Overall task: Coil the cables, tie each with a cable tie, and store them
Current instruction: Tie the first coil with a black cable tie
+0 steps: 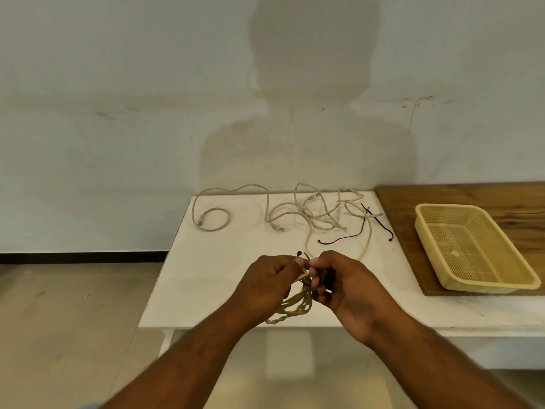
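The left hand (267, 283) and right hand (339, 280), at lower centre, pinch a black tie (300, 255) around a coiled cable (295, 308), fingers hiding the fastening. The coil overhangs the worktop (212, 270) edge; the basket (472, 246) sits far right.

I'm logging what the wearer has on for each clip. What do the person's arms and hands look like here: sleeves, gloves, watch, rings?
Both forearms are bare up to the bottom edge of the picture, with no sleeves in sight. The left hand and right hand wear no gloves, and neither wrist shows a watch or band. No ring is visible, though the fingers are curled and partly hidden.
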